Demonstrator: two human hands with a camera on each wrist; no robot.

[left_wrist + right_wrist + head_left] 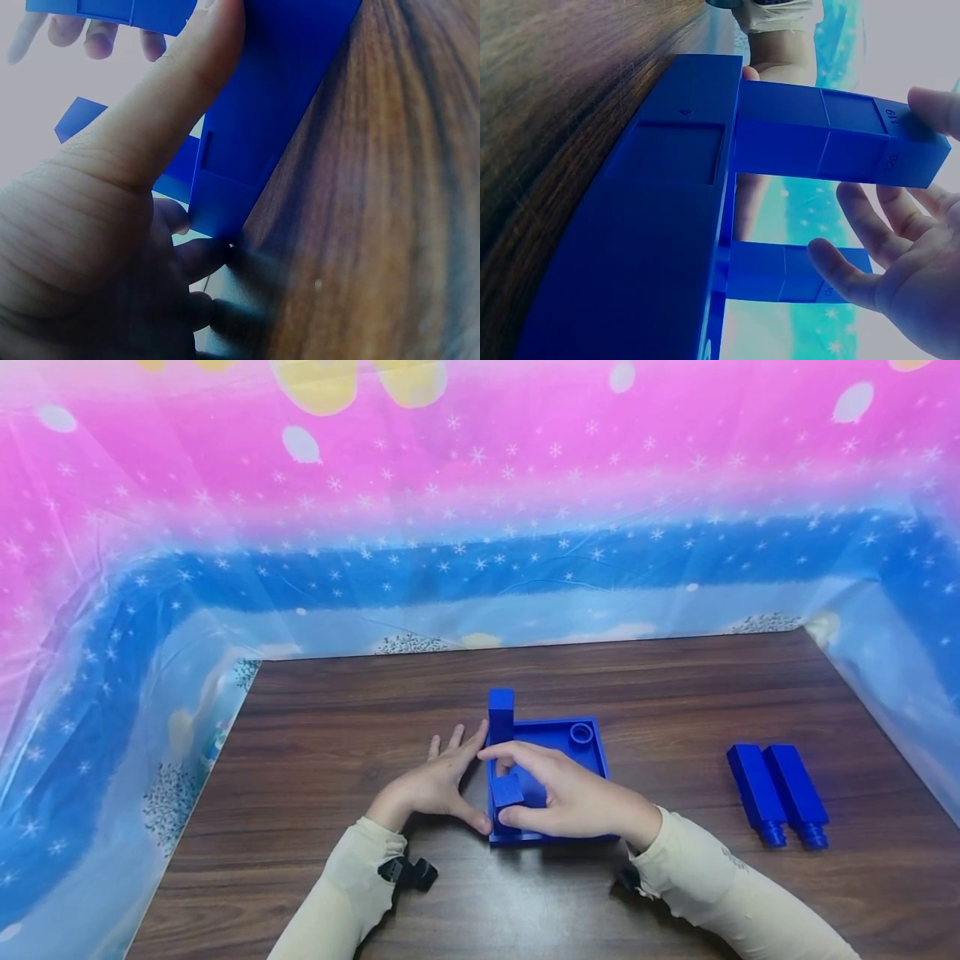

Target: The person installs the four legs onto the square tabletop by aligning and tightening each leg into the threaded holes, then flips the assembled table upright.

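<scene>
A square blue panel (pixel 551 737) with raised edges lies on the table, a round socket (pixel 581 734) at its far right corner. At its far left corner stands a square blue leg (pixel 501 714). A second blue leg (pixel 802 135) rises from the near left corner, its top toward the head camera. My right hand (pixel 577 793) grips this near leg close to its top, thumb on one side and fingers on the other. With straight fingers spread, my left hand (pixel 431 785) rests along the panel's left side, thumb at the near corner. The right hand hides the panel's near right corner.
Two more blue legs (pixel 756 789) with threaded ends lie side by side on the table to the right. Behind and beside the brown wooden table (pixel 360 702) hangs a pink and blue patterned cloth (pixel 480 510). Black straps sit on both wrists.
</scene>
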